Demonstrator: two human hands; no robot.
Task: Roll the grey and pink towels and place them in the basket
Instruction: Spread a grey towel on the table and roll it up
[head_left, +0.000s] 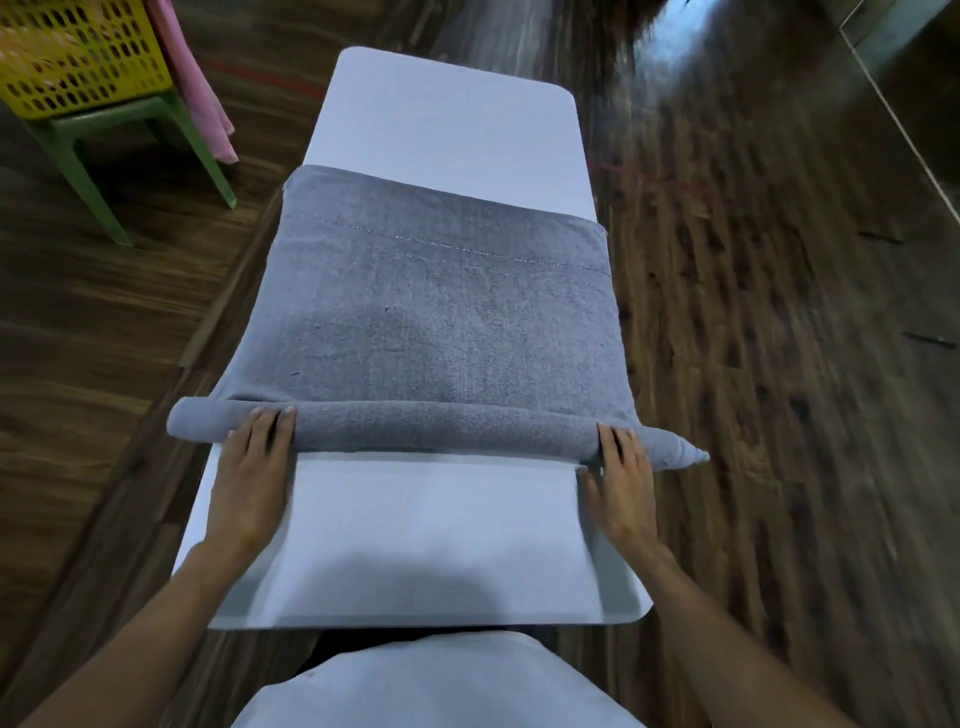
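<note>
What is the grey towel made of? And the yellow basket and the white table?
The grey towel looks like soft woven cotton terry: its surface is fuzzy and matte, and it bends into a roll. The yellow basket looks like hard moulded plastic, with a smooth wall full of even holes. The white table looks like smooth plastic or a coated board with a slight sheen; which one I cannot tell.

Both hands (252, 483) (621, 486) on half-rolled grey towel (431, 322)
</note>
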